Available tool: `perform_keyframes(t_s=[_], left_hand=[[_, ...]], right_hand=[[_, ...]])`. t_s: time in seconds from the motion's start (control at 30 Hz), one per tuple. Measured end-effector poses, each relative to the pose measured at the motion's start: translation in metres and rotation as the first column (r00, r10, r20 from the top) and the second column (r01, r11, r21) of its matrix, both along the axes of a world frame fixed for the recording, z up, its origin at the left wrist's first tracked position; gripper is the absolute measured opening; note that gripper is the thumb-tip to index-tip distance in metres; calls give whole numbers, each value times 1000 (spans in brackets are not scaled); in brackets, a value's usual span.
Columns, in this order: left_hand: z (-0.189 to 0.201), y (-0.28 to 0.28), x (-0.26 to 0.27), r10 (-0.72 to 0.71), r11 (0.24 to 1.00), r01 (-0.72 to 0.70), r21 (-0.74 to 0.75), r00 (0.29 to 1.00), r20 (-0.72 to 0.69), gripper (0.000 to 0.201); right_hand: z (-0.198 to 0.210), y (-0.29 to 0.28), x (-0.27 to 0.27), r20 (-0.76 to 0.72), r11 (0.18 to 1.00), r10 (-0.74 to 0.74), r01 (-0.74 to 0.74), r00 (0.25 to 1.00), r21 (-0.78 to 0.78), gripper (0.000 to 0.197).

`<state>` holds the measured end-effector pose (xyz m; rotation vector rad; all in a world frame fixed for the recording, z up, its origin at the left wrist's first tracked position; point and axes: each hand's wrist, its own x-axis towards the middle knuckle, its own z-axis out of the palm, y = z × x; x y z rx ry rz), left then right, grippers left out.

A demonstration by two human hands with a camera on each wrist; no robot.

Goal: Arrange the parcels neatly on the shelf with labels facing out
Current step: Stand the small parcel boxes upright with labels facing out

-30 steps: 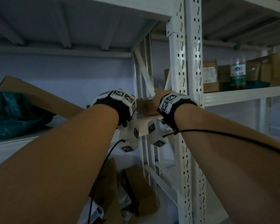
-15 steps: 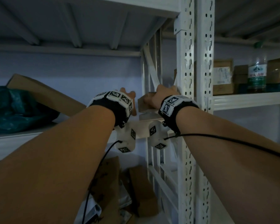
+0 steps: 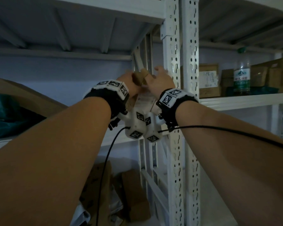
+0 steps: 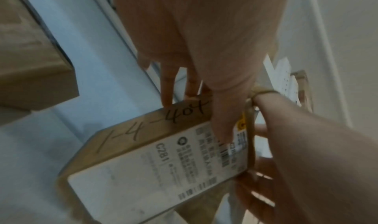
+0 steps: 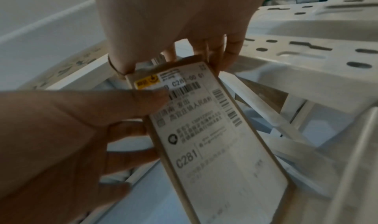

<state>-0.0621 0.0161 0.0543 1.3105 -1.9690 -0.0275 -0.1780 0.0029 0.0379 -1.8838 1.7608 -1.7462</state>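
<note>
A small brown cardboard parcel [image 3: 140, 77] with a white "C281" shipping label [image 4: 153, 171] and "1-4-404" handwritten on one side is held tilted in the air over the right end of the white shelf [image 3: 118, 136]. My left hand [image 3: 129, 82] grips it, thumb pressed on the label [image 5: 155, 96] and fingers behind [image 4: 167, 101]. My right hand [image 3: 160, 77] pinches the parcel's far end [image 5: 174, 65]. The label [image 5: 214, 146] faces towards me.
White slotted uprights [image 3: 180, 111] stand right beside my hands. A teal bag [image 3: 6, 115] and a large leaning carton [image 3: 28, 95] fill the shelf's left. On the neighbouring shelf are labelled parcels [image 3: 207, 80] and a water bottle [image 3: 242, 75]. More boxes [image 3: 134, 193] lie below.
Both hands have come closer together and lifted the parcel off the shelf board, tipping it up. The head view has shifted left and upward.
</note>
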Motion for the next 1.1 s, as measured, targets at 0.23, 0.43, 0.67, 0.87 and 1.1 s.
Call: perform_keyframes(t_s=[0.23, 0.43, 0.67, 0.87, 1.1], left_hand=[[-9, -7, 1, -48, 993, 72, 94, 969, -241, 40], [-22, -13, -10, 21, 960, 68, 273, 951, -309, 62], [-32, -26, -23, 1, 957, 92, 276, 948, -317, 60], [-32, -24, -27, -42, 944, 138, 299, 952, -304, 69], [-35, -27, -27, 54, 961, -13, 276, 988, -144, 80]], right_hand=[[-2, -4, -13, -153, 999, -17, 12, 988, -32, 39], [-13, -7, -11, -221, 996, -81, 72, 972, -49, 57], [-14, -9, -21, -321, 952, -290, 239, 901, -189, 57], [-17, -11, -28, -460, 961, -275, 233, 844, -147, 58], [-21, -4, -30, -480, 953, -302, 258, 824, -157, 59]])
